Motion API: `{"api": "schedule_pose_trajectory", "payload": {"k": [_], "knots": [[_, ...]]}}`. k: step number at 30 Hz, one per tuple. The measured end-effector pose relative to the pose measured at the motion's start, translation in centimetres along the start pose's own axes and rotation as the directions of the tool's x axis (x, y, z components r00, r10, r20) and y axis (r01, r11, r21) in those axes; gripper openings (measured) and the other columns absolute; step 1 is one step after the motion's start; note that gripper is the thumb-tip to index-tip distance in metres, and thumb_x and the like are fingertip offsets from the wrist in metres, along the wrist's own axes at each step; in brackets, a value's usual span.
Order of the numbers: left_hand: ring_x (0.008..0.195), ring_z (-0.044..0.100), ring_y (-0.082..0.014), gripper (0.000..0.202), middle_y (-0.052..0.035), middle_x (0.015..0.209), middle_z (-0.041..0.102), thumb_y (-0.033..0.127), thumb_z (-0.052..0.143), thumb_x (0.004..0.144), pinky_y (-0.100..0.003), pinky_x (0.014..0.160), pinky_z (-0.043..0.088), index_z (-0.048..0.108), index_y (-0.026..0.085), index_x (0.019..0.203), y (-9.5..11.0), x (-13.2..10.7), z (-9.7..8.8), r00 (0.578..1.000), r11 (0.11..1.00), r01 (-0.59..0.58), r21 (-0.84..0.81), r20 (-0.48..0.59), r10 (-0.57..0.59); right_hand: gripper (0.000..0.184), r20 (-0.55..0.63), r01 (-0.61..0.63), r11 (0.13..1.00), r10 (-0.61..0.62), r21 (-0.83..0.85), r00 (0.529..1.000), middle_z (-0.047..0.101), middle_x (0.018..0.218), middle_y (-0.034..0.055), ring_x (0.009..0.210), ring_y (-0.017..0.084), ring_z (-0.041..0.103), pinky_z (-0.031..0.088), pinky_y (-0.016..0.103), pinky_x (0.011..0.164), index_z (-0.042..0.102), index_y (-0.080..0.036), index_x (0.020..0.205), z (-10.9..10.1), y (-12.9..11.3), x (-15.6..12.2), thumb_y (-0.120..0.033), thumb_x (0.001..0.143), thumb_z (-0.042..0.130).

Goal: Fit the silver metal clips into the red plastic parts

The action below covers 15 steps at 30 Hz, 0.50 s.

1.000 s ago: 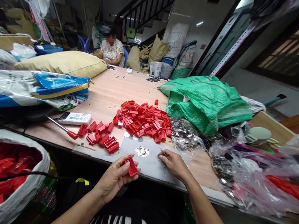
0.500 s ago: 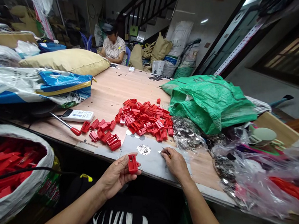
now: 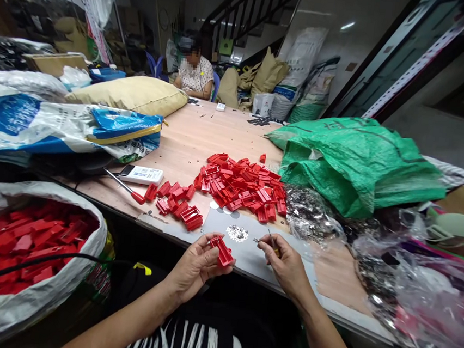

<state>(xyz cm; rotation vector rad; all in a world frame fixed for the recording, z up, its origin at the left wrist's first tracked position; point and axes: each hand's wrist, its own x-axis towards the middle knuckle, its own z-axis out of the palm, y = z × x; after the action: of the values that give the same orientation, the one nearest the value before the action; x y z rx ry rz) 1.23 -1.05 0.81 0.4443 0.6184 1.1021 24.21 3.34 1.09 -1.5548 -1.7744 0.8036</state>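
Note:
My left hand [image 3: 198, 266] is closed on a red plastic case [image 3: 222, 251], holding it tilted with its hollow side up, just over the table's front edge. My right hand [image 3: 287, 262] pinches a small metal piece [image 3: 255, 240] at its fingertips. A thin tool [image 3: 276, 250] with a yellowish-brown handle also sits in that hand, its narrow metal shaft pointing up; its exact kind is unclear. Left of the right hand, a pile of small shiny metal pieces [image 3: 236, 233] lies on the grey mat [image 3: 219, 223]. Behind the mat is a heap of red plastic cases [image 3: 239, 183].
A red-handled metal tool [image 3: 126, 187] and a white box-like device [image 3: 140, 174] lie to the left. A sack of red parts [image 3: 99, 227] stands at lower left. Green woven sack [image 3: 356, 158] and clear bags of metal pieces [image 3: 312, 212] are right. A person [image 3: 194, 74] sits opposite.
My right hand has come up off the mat with a small metal piece at its fingertips. My left hand has turned the red case to a slant. The whole view has shifted to the left.

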Motion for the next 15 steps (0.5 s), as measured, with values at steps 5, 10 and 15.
{"api": "schedule_pose_trajectory", "payload": {"k": [5, 10, 15], "knots": [[0.089, 0.067, -0.0201, 0.035, -0.0064, 0.102, 0.07, 0.02, 0.079, 0.067, -0.031, 0.08, 0.053, 0.057, 0.02, 0.094, -0.4, -0.2, 0.1, 0.945, 0.869, -0.287, 0.402, -0.027, 0.325, 0.021, 0.037, 0.061, 0.993, -0.065, 0.101, 0.997, 0.061, 0.072, 0.0002, 0.059, 0.013, 0.05, 0.04, 0.024, 0.055, 0.06, -0.021, 0.086, 1.5, -4.5, -2.3, -0.042, 0.087, 0.055], [0.091, 0.066, -0.0229, 0.033, -0.0064, 0.104, 0.071, 0.025, 0.076, 0.07, -0.032, 0.085, 0.05, 0.066, 0.023, 0.102, -0.3, -0.8, -0.1, 0.898, 0.654, -0.354, 0.669, 0.049, 0.437, 0.015, 0.051, 0.184, 0.983, -0.183, -0.004, 0.982, 0.067, 0.083, 0.004, 0.07, 0.018, 0.06, 0.045, 0.028, 0.065, 0.062, -0.024, 0.089, 3.0, -5.7, -3.3, -0.035, 0.09, 0.052], [0.095, 0.065, -0.0246, 0.034, -0.0053, 0.101, 0.073, 0.023, 0.077, 0.068, -0.032, 0.091, 0.047, 0.072, 0.026, 0.102, 0.0, -1.1, -0.1, 0.885, 0.586, -0.361, 0.726, 0.069, 0.46, 0.013, 0.05, 0.234, 0.972, -0.232, -0.032, 0.971, 0.068, 0.082, 0.0045, 0.07, 0.019, 0.062, 0.047, 0.03, 0.066, 0.063, -0.025, 0.086, 3.5, -5.8, -3.5, -0.032, 0.089, 0.053]]}}
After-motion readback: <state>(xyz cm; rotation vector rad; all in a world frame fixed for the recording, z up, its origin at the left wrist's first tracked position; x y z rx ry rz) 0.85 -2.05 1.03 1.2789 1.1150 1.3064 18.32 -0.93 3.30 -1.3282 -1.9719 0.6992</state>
